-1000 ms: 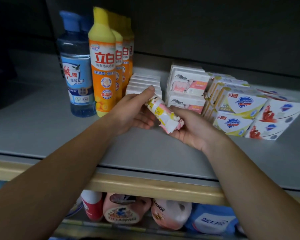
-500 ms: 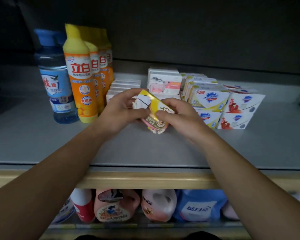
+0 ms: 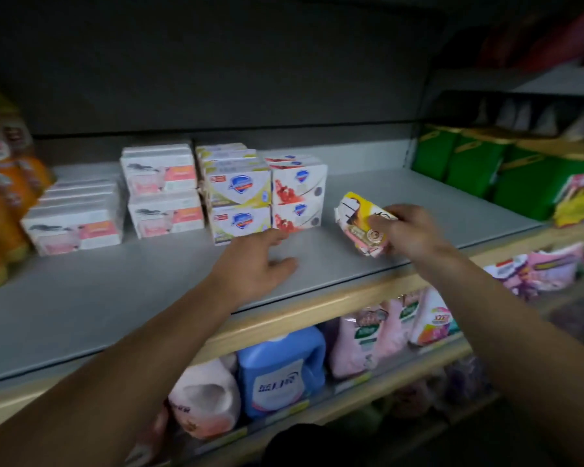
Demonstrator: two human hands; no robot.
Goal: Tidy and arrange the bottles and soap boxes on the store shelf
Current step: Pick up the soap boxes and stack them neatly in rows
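My right hand point(image 3: 410, 232) grips a crumpled yellow, white and pink soap pack point(image 3: 358, 219) just above the grey shelf point(image 3: 115, 298), to the right of the stacked soap boxes. My left hand point(image 3: 257, 264) hovers open over the shelf, its fingertips near the red-and-white soap boxes point(image 3: 299, 193). Left of those stand yellow-and-white soap boxes point(image 3: 238, 197), then pink-and-white boxes point(image 3: 164, 190) and a lower row of them point(image 3: 75, 217). Orange detergent bottles point(image 3: 0, 183) show blurred at the far left edge.
Green packs point(image 3: 479, 163) fill the neighbouring shelf at right. Below the wooden shelf edge point(image 3: 284, 318) sit a blue detergent jug point(image 3: 280, 372), pink jugs and pink refill bags point(image 3: 364, 338). Bare grey shelf lies in front of the boxes and to the right of them.
The view swung right. My left hand let go of the soap pack and now hovers open by the boxes; my right hand carried the pack to the right of the stacks.
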